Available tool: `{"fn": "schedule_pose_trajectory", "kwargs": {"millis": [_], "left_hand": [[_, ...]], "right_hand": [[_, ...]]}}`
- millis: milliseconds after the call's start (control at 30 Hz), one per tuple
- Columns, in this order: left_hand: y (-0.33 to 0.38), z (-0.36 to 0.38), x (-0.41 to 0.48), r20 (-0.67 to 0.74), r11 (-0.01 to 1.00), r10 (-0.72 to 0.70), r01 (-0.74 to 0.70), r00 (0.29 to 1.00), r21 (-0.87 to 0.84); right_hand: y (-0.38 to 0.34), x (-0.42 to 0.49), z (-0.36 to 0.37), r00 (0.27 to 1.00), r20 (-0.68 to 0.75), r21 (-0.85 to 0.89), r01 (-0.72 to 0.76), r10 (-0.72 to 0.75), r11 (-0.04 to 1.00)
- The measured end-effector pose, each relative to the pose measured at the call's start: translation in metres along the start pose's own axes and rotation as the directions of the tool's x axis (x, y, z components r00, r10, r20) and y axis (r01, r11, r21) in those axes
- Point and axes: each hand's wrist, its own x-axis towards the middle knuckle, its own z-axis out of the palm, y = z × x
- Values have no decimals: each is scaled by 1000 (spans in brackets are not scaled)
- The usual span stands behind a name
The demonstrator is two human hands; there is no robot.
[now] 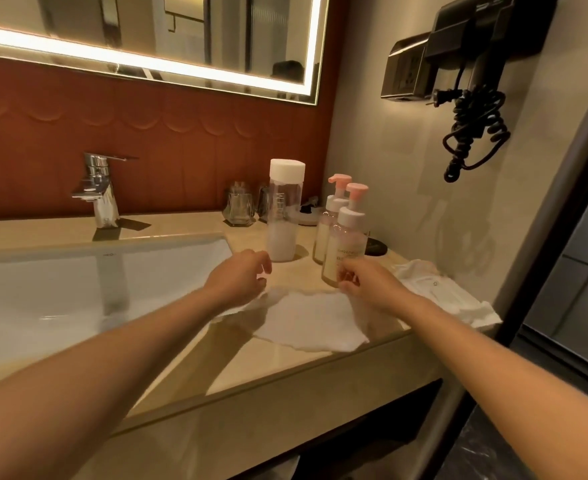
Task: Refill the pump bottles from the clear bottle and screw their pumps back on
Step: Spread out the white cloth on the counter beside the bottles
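Hovering over the white cloth (306, 320) on the desk (268, 372), left hand (242, 277) and right hand (368, 284) curl fingers (263, 263) loosely at its far edge; grip cannot be told

Pink pumps (357, 192), white cap (287, 170), rust-red wall (147, 140).

A mirror (147, 32) with a lit edge hangs at 11 o'clock on a red-brown wall (181, 150). At 9 o'clock a white sink (60, 289) sits in the beige counter (285, 368). A black hair dryer (479, 57) hangs at 2 o'clock.
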Motion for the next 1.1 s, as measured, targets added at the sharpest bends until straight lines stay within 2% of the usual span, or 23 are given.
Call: {"fn": "schedule_pose_trajectory", "kwargs": {"millis": [67, 100, 200, 267, 333, 433, 567, 767, 867, 933, 1000, 1033, 1067, 1100], "left_hand": [[2, 14, -5, -133, 990, 137, -131, 982, 48], [4, 18, -7, -122, 978, 210, -209, 970, 27], [13, 28, -11, 45, 933, 346, -349, 937, 88], [14, 32, -14, 128, 931, 295, -315, 947, 182], [11, 35, -16, 206, 922, 236, -286, 950, 263], [9, 39, -18, 288, 930, 184, -261, 940, 259], [10, 40, -9, 312, 942, 110, -199, 944, 269], [-6, 42, 24, 222, 928, -29, -57, 975, 369], [-27, 39, 45, 139, 857, -184, 90, 973, 507], [-37, 36, 54, 46, 834, -260, 200, 964, 515], [-40, 35, 58, -146, 878, -146, 197, 978, 436], [-38, 37, 59, -209, 923, -47, 122, 977, 364], [-34, 38, 58, -186, 959, 28, 26, 982, 283], [-28, 40, 55, -92, 976, 69, -48, 993, 213]], "right_hand": [[1, -5, 15, 985, -164, -64, 51, -61, 997], [1, -8, 20, 985, -160, -37, 62, -67, 997], [-6, -14, 24, 987, 160, -52, 38, -29, 998], [-7, -19, 21, 967, 254, -70, 7, 11, 998], [-6, -25, 20, 969, 243, -92, -16, 38, 996], [-6, -33, 23, 963, 260, -147, -25, 63, 989], [-10, -26, 23, 948, 305, -143, -53, 95, 988], [-17, 5, 32, 942, 327, -198, -13, 79, 980], [-16, 19, 33, 934, 353, -205, 13, 61, 979], [-14, 26, 36, 933, 356, -187, 15, 54, 982], [-12, 31, 38, 935, 352, -183, 20, 46, 983], [-11, 34, 39, 936, 349, -182, 26, 40, 983], [-10, 37, 39, 936, 349, -181, 31, 35, 983], [-9, 41, 39, 935, 354, -184, 36, 32, 982]]}}
